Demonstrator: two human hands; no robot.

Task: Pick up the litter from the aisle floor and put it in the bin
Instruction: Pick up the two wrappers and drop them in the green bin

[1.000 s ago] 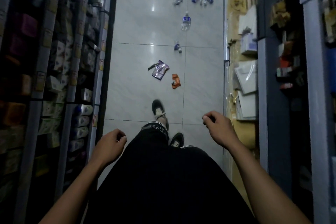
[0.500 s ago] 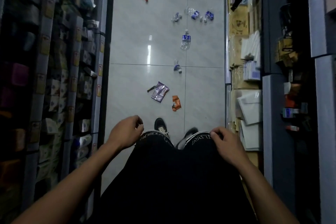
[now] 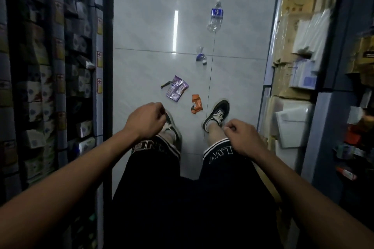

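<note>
Shorts (image 3: 219, 152) hem (partly covered) reads "MTW".

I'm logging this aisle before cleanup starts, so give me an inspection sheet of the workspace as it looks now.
Surface: pale glossy tiled floor, with a light reflection.
Job's things: purple wrapper and orange wrapper lie nearest the feet; a crushed plastic bottle farther on; small blue-and-clear scraps between, more at the top edge. No bin in view.
Clutter: nothing seen beyond the litter.
Grippers: left hand and right hand, fingers curled, holding no litter, at the knees.
Cables: nothing seen.
Surroundings: stocked shelves left, cartons and wrapped packs right.
</note>
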